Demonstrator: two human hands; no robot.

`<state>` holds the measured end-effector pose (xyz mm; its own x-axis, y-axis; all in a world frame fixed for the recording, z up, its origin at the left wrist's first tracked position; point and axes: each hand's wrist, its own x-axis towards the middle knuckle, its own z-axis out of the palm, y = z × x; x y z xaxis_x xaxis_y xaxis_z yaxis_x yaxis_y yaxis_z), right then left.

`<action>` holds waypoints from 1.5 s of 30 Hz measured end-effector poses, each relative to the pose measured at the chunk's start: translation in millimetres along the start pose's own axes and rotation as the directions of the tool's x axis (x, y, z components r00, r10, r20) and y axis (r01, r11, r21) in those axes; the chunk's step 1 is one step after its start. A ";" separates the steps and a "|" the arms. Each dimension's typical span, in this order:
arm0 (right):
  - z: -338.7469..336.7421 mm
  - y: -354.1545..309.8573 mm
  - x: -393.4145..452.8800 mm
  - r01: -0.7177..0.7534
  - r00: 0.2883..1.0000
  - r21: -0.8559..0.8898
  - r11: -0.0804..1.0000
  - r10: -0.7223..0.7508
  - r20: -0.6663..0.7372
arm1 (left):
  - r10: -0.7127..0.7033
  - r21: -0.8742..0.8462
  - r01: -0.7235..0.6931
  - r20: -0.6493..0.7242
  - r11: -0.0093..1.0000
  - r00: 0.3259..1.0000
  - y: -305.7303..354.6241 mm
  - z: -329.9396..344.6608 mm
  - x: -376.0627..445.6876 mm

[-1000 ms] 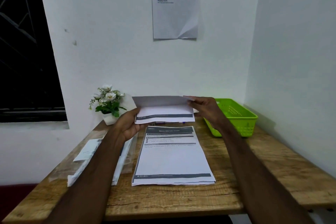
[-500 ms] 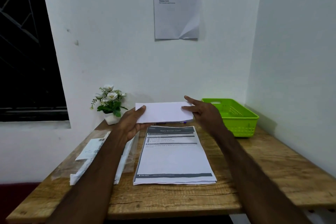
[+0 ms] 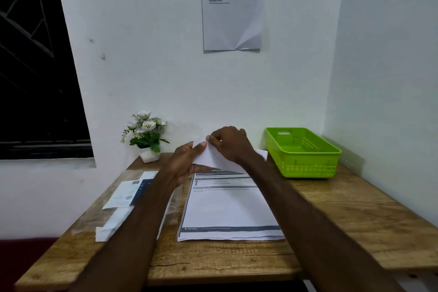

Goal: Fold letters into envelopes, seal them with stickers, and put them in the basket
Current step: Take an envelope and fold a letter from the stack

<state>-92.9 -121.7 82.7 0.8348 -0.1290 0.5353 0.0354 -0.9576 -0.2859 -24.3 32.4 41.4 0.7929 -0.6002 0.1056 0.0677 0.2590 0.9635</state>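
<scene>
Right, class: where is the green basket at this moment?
In the head view the green basket sits at the far right of the wooden table, in the corner by the walls, right of both hands and the stack of letters.

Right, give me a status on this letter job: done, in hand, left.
Done: nothing finished shows; no envelope is visible in the green plastic basket. In hand: one folded white letter, held above the wooden table by the left hand and right hand. Left: slipping it into an envelope from the clear packet of white envelopes, sealing, basketing, then the stack of printed letters.
</scene>
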 end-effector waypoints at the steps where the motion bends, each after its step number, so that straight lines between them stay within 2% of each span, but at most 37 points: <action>1: 0.9 -2.7 1.5 0.003 1.000 0.000 1.000 -0.003 0.010 | 0.004 -0.007 -0.004 -0.004 1.000 1.000 0.9 0.0 -0.6; 6: -8.4 17.3 4.7 -0.056 0.997 0.021 0.998 0.055 0.050 | 0.023 -0.046 -0.028 -0.103 0.999 0.994 7.7 -9.5 0.4; 10: -30.0 57.5 -4.4 -0.120 0.990 0.190 0.974 0.105 0.090 | -0.021 -0.095 0.008 -0.140 0.995 0.990 12.0 -17.3 1.8; 12: -37.4 74.5 -14.1 -0.165 0.985 0.322 0.932 0.139 0.100 | -0.057 -0.102 0.042 -0.149 0.994 0.987 12.0 -20.1 1.6; 15: -36.7 91.0 -29.3 -0.280 0.960 0.514 0.811 0.238 0.147 | -0.117 -0.074 0.107 -0.148 0.991 0.982 9.6 -20.6 0.8; 19: -30.4 88.8 -37.1 -0.348 0.935 0.544 0.764 0.324 0.142 | -0.162 0.029 0.171 -0.207 0.985 0.965 7.3 -24.1 0.4; 21: -25.5 87.9 -35.4 -0.376 0.923 0.505 0.777 0.359 0.135 | -0.121 0.132 0.160 -0.263 0.978 0.957 2.4 -26.4 1.1; 24: -15.8 87.1 -35.6 -0.433 0.900 0.375 0.819 0.373 0.225 | 0.013 0.371 0.128 -0.355 0.920 0.935 -6.5 -28.4 2.7; 26: -9.5 88.0 -37.9 -0.460 0.880 0.305 0.834 0.381 0.285 | 0.102 0.558 0.142 -0.383 0.818 0.918 -11.0 -33.2 7.2; 29: -4.6 86.5 -41.3 -0.493 0.847 0.221 0.842 0.405 0.346 | 0.163 0.719 0.210 -0.412 0.663 0.896 -13.1 -41.1 12.1; 31: 0.0 87.4 -43.2 -0.505 0.822 0.159 0.849 0.416 0.390 | 0.214 0.837 0.221 -0.367 0.500 0.905 -15.6 -42.1 10.9; 32: 2.5 88.5 -44.7 -0.503 0.814 0.131 0.854 0.417 0.403 | 0.229 0.865 0.238 -0.365 0.441 0.903 -17.0 -42.3 11.4; 37: 12.5 97.8 -45.2 -0.437 0.838 0.035 0.899 0.392 0.378 | 0.239 0.904 0.300 -0.377 0.305 0.895 -21.5 -36.4 10.0; 41: 8.7 93.4 -40.2 -0.357 0.867 -0.166 0.919 0.392 0.308 | 0.268 0.925 0.338 -0.375 0.173 0.888 -24.4 -33.1 9.5; 43: 8.6 85.5 -39.1 -0.233 0.921 -0.322 0.918 0.315 0.231 | 0.305 0.914 0.351 -0.399 0.202 0.865 -20.8 -33.5 9.9; 45: 11.9 77.0 -37.4 -0.199 0.949 -0.315 0.928 0.263 0.174 | 0.349 0.907 0.327 -0.407 0.266 0.844 -10.8 -35.2 8.5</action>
<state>-114.9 -187.6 31.2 0.8971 -0.3292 0.2946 -0.3065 -0.9441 -0.1215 3.0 51.1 23.2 0.9394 -0.1087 0.3250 -0.2719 -0.8137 0.5137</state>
